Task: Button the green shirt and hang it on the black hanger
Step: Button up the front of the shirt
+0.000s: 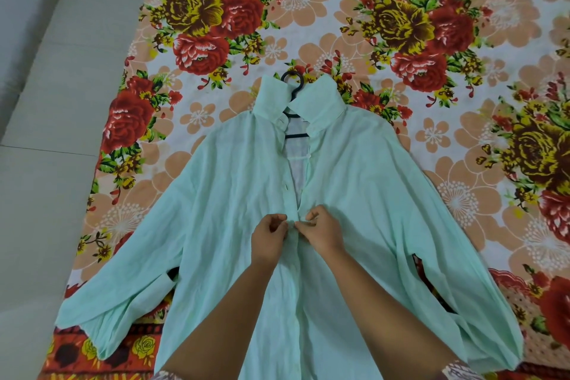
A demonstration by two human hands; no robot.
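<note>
Nearest me, both forearms enter from the bottom edge, their patterned cuffs cut off by the frame. I see the lower hem of the thin, pale mint-green long-sleeved shirt cut off there too, so I cannot tell how many buttons sit below the hands.

My left hand and right hand meet at the shirt's front placket, about halfway up the garment. Each grip is closed in a pinch on a fold of the green cloth, fingertips almost touching across the opening. The button or hole between them is too small and too covered by the fingers to make out.

Below the hands the two front edges lie together; above them the placket gapes open up to the collar, showing the pale inside of the back panel. The sleeves spread out to either side.

Farther off, a black plastic hanger lies inside the shirt's neck: only its hook above the raised collar and a short piece of bar in the opening show, the rest hidden under fabric.

Everything rests on a floral bedsheet of red and yellow roses, with pale grey floor tiles at left.
</note>
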